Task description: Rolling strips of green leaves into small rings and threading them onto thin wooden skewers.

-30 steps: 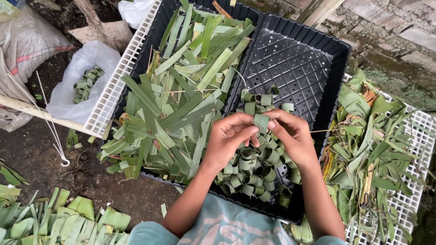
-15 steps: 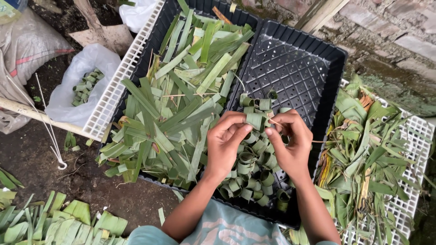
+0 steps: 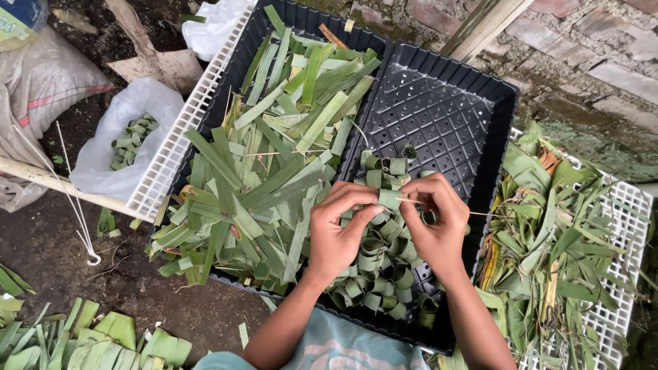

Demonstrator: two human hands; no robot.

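Observation:
My left hand [image 3: 339, 229] and my right hand [image 3: 437, 223] meet over the right black tray [image 3: 466, 116]. Together they pinch a rolled green leaf strip [image 3: 388, 199]. My right hand also holds a thin stick [image 3: 480, 214] that pokes through the roll and juts out to the right. Under my hands lies a heap of finished green leaf rings [image 3: 380, 264]. The left black tray [image 3: 274, 24] is piled with flat cut leaf strips [image 3: 271, 157].
A white slotted tray [image 3: 606, 274] on the right holds leaf scraps [image 3: 548, 233]. A white bag [image 3: 120, 140] with leaf rings lies at left, beside another white slotted tray [image 3: 178, 137]. Sacks, a pole and loose leaves [image 3: 82, 339] sit on the dirt ground.
My hands have lifted slightly off the ring pile and drawn the leaf roll up between them. The thin stick now sticks out to the right of my right hand.

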